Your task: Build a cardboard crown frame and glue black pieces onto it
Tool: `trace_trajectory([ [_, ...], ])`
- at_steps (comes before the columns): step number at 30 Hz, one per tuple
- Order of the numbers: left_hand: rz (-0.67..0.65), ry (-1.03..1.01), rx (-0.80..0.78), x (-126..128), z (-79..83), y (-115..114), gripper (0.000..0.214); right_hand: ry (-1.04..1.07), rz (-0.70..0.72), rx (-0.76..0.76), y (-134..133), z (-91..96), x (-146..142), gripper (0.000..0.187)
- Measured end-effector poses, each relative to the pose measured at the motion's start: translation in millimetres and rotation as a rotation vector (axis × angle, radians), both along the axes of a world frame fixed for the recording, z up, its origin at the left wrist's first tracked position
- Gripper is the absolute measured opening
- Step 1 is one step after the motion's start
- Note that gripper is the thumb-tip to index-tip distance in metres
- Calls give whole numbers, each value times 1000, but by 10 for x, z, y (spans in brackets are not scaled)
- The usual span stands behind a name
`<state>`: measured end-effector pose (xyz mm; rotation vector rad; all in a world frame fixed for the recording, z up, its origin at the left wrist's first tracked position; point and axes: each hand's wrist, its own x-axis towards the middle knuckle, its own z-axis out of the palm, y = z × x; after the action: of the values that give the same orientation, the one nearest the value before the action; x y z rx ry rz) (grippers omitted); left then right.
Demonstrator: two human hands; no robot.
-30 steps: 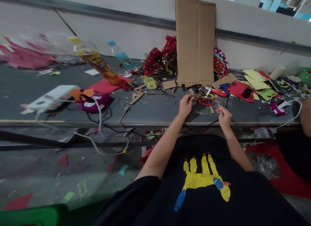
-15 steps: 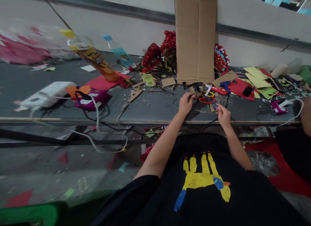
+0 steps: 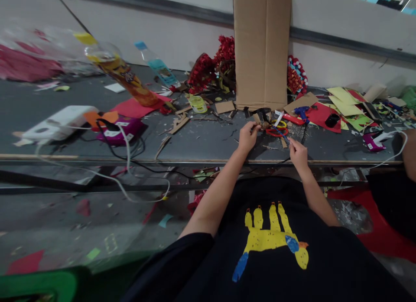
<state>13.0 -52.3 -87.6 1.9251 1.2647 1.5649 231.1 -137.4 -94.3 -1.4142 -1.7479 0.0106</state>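
My left hand (image 3: 248,137) is closed in a pinch above the grey tabletop, its fingertips at a small brown piece (image 3: 265,125) whose kind I cannot make out. To its right, my right hand (image 3: 298,153) pinches the near end of a thin blue stick (image 3: 282,135), which slants away toward the left hand. Between the hands lie red and yellow rings (image 3: 280,131), possibly scissor handles or a coil. Behind them sit a red tool (image 3: 293,119) and a blue glue gun (image 3: 302,114). A tall cardboard sheet (image 3: 262,50) stands against the wall.
On the left are a drink bottle (image 3: 125,76), a blue-capped bottle (image 3: 160,68), a yellow tub (image 3: 197,104) and a white power strip (image 3: 60,122) with cables. Coloured paper (image 3: 346,103) and scraps lie right. Another person's arm (image 3: 409,152) shows at the right edge.
The view has shifted slightly. Both hands keep nearly the same place and grip, with the blue stick still in the right hand.
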Motion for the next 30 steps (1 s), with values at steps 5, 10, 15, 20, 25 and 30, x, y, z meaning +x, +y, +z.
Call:
trace_trajectory([
  [5,-9,-30,-7,-2,-2,7,22,-9,-12,13,-5,3,-7,34],
  [10,-9,-51,-37,-6,-21,20,25,15,-6,26,-14,22,-6,34],
  [15,2,-36,-41,-3,-17,8,21,107,18,65,-29,25,15,35],
  [20,-16,-24,-34,5,-7,-5,17,131,22,90,-46,27,6,35],
  [25,-36,-26,-9,3,18,-23,19,83,3,76,-43,21,-10,35],
  [30,-25,-62,-48,-11,3,-3,23,25,-31,55,-39,14,-18,36],
])
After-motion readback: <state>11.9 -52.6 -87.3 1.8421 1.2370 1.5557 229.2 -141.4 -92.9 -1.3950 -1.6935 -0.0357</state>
